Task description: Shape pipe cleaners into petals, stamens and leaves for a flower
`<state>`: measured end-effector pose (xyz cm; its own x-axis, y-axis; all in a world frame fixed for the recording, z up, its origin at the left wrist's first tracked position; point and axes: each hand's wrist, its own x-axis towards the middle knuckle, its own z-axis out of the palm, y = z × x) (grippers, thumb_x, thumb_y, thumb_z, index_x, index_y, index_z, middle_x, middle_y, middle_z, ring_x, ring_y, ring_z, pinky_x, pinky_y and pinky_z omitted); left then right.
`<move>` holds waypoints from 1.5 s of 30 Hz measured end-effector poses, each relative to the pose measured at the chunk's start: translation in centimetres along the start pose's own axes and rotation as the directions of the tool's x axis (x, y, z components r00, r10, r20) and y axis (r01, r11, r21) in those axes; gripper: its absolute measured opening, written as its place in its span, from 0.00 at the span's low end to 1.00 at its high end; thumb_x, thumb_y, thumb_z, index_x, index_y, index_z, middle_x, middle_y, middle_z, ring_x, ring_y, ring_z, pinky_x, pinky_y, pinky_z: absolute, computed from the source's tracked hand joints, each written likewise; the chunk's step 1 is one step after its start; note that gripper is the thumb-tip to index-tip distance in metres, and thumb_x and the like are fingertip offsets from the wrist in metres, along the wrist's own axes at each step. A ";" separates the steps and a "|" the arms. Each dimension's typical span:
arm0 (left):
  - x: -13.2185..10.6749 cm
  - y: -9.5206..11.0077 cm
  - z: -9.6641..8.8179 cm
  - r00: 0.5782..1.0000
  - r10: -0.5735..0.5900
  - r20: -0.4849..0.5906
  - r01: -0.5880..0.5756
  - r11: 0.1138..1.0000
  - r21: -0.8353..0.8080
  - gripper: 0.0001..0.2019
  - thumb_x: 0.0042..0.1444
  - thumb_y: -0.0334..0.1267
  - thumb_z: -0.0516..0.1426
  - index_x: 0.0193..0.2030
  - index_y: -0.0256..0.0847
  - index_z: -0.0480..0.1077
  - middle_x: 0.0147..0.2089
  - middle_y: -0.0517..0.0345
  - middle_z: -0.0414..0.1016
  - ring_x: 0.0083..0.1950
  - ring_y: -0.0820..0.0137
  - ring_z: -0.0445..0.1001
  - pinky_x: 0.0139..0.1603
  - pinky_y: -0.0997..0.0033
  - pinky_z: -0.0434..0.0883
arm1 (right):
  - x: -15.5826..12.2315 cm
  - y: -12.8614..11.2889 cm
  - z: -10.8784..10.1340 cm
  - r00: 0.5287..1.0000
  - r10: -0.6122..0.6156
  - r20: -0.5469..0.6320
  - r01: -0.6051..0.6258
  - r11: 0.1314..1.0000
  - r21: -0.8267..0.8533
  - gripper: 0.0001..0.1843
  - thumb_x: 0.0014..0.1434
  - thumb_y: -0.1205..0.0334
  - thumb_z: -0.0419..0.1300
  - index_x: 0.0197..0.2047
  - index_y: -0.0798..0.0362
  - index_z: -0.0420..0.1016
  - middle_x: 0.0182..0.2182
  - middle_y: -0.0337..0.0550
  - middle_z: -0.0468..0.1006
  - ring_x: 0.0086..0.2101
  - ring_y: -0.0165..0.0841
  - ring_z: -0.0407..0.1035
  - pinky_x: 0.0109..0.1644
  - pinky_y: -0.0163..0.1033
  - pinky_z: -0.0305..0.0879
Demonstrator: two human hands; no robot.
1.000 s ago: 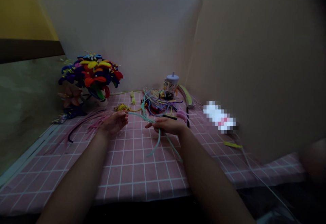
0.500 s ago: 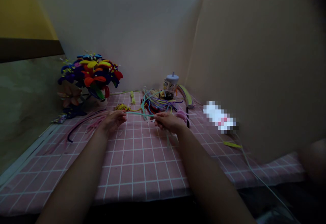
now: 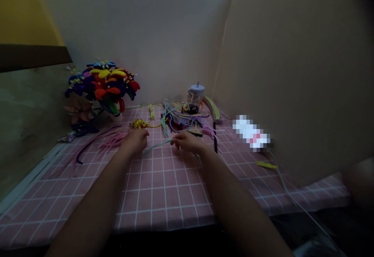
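Mint-green stem point(image 3: 157, 144): slanting down to the left now, after running nearly level half a second ago; lying to the left of the lidded cup point(image 3: 195, 100) and on its near side.
Left hand point(image 3: 136, 143): rolled over since then, back upward; left of the cup, on its near side; curled at the fingers, just beside the lower end of the mint-green stem; too hidden to tell whether gripping or loose.
Right hand point(image 3: 188, 142): shifted slightly down and left since then; straight to the near side of the cup; pinching the upper end of the mint-green stem between thumb and fingers.
Mixed pile of stems point(image 3: 181, 120): spread just left of the cup and before it, in purple, yellow, blue and mint.
Yellow cluster point(image 3: 138, 123): well left of the cup, just beyond the left hand.
Pink stems point(image 3: 112, 143): farther left of the cup, near the left wrist.
Bouquet of flowers point(image 3: 111, 81): standing far left of the cup, in red, yellow, orange and blue.
Yellow-green bundle point(image 3: 215, 110): just right of the cup.
Pink gridded tablecloth point(image 3: 163, 194): spread beneath the cup.
Yellow strip point(image 3: 266, 165): well right of the cup, toward the near edge.
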<state>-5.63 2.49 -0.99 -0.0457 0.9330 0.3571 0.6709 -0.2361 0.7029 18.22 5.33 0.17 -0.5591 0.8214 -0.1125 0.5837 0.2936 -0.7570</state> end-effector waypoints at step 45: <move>-2.2 4.1 3.1 0.852 0.409 0.327 -0.517 0.755 0.403 0.14 0.58 0.41 0.46 0.36 0.41 0.71 0.31 0.54 0.72 0.32 0.72 0.69 0.31 0.74 0.59 | 0.3 0.4 0.7 0.993 -0.100 0.060 0.057 0.869 0.491 0.13 0.48 0.54 0.60 0.27 0.57 0.67 0.21 0.34 0.64 0.22 0.24 0.54 0.27 0.32 0.51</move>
<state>-0.44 0.30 -0.80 0.4773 0.7870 0.3909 0.8286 -0.5512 0.0980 17.85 5.33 -0.60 -0.6489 0.7572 -0.0750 0.1861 0.0624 -0.9806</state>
